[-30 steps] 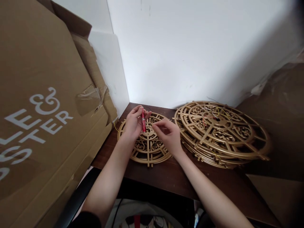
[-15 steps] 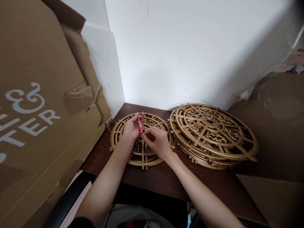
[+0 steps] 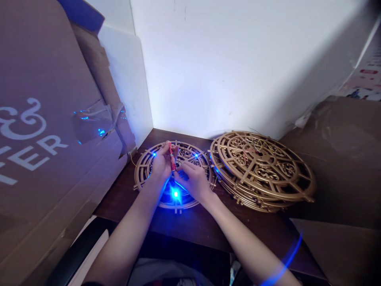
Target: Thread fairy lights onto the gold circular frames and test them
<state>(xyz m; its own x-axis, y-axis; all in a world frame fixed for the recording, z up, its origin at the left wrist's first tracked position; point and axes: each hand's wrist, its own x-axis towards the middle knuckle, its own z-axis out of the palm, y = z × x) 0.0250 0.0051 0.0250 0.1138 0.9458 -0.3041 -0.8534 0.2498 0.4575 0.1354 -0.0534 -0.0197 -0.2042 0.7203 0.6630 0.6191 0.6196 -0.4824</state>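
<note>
Above a round gold openwork frame [image 3: 178, 206], my left hand [image 3: 162, 163] is closed around red cylinders that look like batteries [image 3: 172, 157], lined up end to end. The fingertips of my right hand [image 3: 193, 178] pinch at the lower end of the batteries; whatever thin piece they hold is too small to make out. Blue lights [image 3: 176, 194] glow on the frame, the brightest at its near edge and smaller ones at the upper left and upper right. The frame lies flat on the dark wooden table [image 3: 205, 222].
A stack of similar gold frames [image 3: 262, 174] with loose yellow and red wires on top stands to the right. A large cardboard box [image 3: 35, 79] rises on the left, and more cardboard [image 3: 345, 159] is on the right. Behind is a white wall [image 3: 223, 71].
Blue lights on the frame have come on and tint the box and arms. My right fingers have shifted slightly at the batteries' lower end. The view has moved a little.
</note>
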